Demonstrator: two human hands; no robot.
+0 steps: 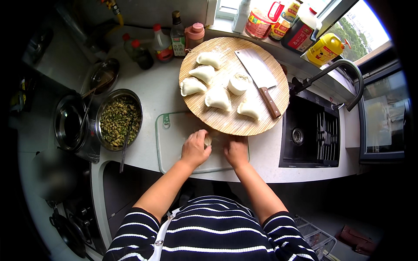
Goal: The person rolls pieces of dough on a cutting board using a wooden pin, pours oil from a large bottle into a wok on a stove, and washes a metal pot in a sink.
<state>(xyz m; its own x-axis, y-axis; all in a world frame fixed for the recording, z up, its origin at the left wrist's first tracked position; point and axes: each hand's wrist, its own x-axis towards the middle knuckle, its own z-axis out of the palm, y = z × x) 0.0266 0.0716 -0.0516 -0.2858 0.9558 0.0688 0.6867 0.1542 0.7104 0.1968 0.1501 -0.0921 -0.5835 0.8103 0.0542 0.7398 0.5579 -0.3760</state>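
- Left hand (194, 149): rests on the translucent cutting board (167, 145), fingers curled together over a small piece of pale dough (207, 140); only the dough's edge shows beside the fingertips.
- Right hand (236, 151): lies palm down on the same board, just right of the left hand. Fingers point toward the round wooden board (261, 48); whether they grip anything cannot be told.
- Dough position: on the cutting board, between the two hands, just in front of the wooden board's near rim.
- Wooden board: overlaps the far edge of the cutting board. It carries five folded dumplings (218, 98), a round lump of dough (238, 84) and a cleaver (257, 68) with a wooden handle, blade pointing away from the person.
- Metal bowl of chopped green filling (118, 120): stands left of the cutting board, a utensil resting in it.
- Sink (310, 132): lies right of the boards, with a black tap above.
- Bottles (177, 35): stand along the back of the counter.
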